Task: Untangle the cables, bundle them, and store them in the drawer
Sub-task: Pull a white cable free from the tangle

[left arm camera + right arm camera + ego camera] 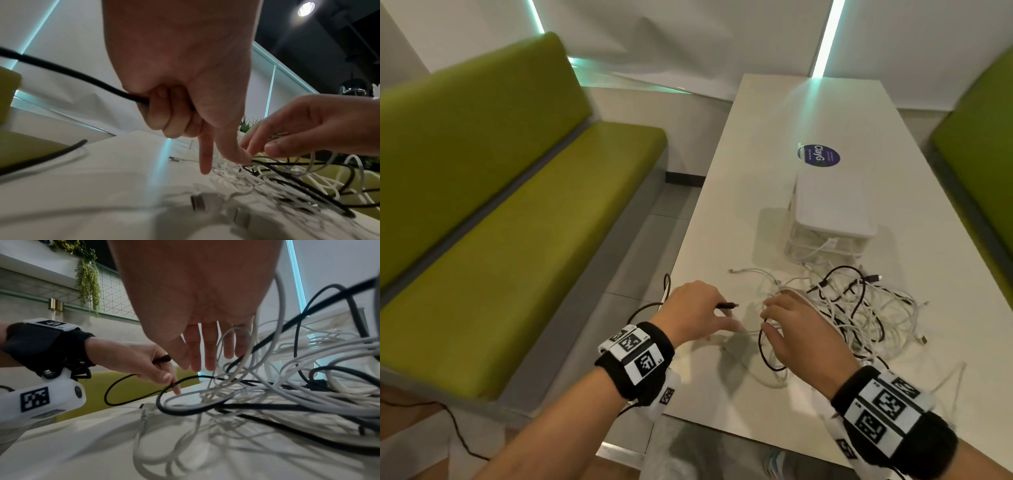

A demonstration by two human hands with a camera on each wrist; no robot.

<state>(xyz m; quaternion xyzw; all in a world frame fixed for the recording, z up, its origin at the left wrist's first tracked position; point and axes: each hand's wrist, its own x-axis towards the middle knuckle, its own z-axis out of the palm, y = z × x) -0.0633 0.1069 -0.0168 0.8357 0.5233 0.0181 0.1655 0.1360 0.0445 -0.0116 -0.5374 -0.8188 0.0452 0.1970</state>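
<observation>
The job is only just getting going, by the look of it. The cables (859, 308) are lying in one loose knot of white and black on the table (756, 144), just in front of the small white drawer unit (828, 212), and a few white strands are trailing up against the unit's front. None of them is coiled or tied, so as far as I can judge the bundling and the storing are both still ahead; I cannot tell whether any drawer is pulled open. The left hand (695, 308) is working at the table's near left edge: three fingers are curled round a black cable (72, 73), whose plug end is poking out past the knuckles toward the heap, while the forefinger (205, 155) and thumb are stretched down toward the tabletop beside the tangle. The rest of that black cable is looping off the table edge behind the hand. The right hand (801, 332) is hovering over the near side of the heap, palm down, fingers straight and slightly spread; white loops are draping against them, but I cannot see it gripping anything. My guess is that one black lead is being teased free first, with the rest to be separated after it.
</observation>
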